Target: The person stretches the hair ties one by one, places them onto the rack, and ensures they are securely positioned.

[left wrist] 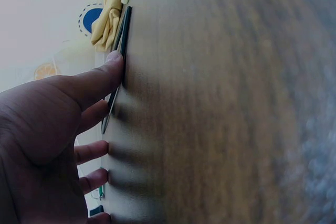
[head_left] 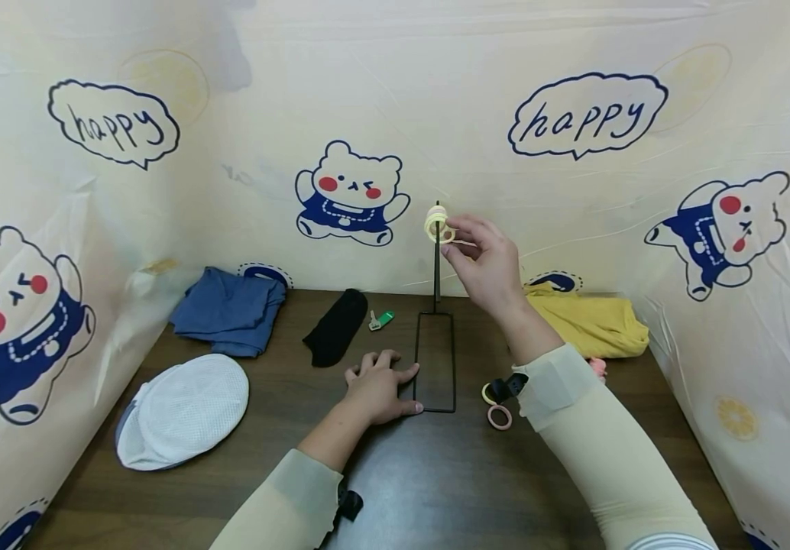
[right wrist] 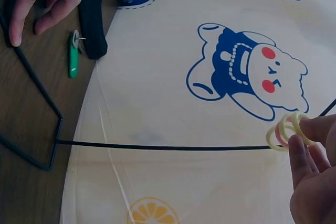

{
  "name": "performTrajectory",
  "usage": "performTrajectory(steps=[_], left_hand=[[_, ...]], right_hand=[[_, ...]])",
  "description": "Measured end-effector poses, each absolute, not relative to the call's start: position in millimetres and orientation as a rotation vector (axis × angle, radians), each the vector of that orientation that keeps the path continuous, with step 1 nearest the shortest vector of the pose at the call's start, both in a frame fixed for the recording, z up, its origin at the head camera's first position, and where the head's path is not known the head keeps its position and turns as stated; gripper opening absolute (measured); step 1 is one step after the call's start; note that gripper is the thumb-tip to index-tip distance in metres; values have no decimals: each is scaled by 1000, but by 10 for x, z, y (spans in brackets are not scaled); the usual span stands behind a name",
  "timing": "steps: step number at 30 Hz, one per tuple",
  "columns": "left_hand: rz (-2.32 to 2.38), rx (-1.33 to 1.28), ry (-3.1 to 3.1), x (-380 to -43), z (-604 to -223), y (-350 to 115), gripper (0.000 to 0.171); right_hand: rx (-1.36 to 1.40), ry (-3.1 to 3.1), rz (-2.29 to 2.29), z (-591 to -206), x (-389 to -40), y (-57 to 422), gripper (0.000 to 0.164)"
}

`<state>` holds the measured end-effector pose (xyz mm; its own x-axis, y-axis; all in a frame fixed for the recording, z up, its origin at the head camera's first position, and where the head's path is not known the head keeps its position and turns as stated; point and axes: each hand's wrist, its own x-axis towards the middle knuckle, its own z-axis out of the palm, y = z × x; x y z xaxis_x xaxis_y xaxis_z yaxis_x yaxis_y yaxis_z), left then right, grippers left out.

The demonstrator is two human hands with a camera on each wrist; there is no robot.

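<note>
A thin black wire stand (head_left: 438,267) has a flat rectangular base on the table and an upright rod. My right hand (head_left: 490,266) pinches a pale yellow ring (right wrist: 297,124) between thumb and fingers, high on the rod. Another yellow ring and a pink ring (right wrist: 280,136) sit close against it, overlapping the rod in the head view. Down at the base, my left hand (head_left: 376,391) spreads its fingers on the table. Its thumb (left wrist: 113,66) presses on the base wire, seen in the left wrist view.
Left on the table (head_left: 395,489) lie a white cap (head_left: 185,412), folded blue cloth (head_left: 230,309), black sock (head_left: 337,328) and key with green tag (head_left: 383,321). Yellow cloth (head_left: 587,325) lies at the back right. A pink ring (head_left: 500,417) lies by the right wrist. Printed sheeting surrounds the table.
</note>
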<state>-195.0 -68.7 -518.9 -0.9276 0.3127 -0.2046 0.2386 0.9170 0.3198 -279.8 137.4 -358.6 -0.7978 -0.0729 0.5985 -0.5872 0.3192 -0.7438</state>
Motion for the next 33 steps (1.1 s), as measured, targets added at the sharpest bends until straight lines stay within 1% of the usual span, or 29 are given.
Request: performTrajectory(steps=[4,10,15,24,33], left_hand=[[435,423,2823,-1948,-5194,-688,78],[431,413,2821,-1938,-5166,-681,78],[421,409,2820,-1952,-5166,-684,78],[408,403,2817,-1976,-5150,-685,78],[426,410,2816,-1955,-5170,-684,78]], right_hand=[[590,-2110,1525,-3605,-2774,1373,38],[583,-2153,1465,-3505,-2537,1368,35],[620,-2138,1460,-3510,-2406,1412,34],[723,-2101,1395,-3807,-2424,1644,39],[694,-2248,1220,-3963,-2189,1864,41]])
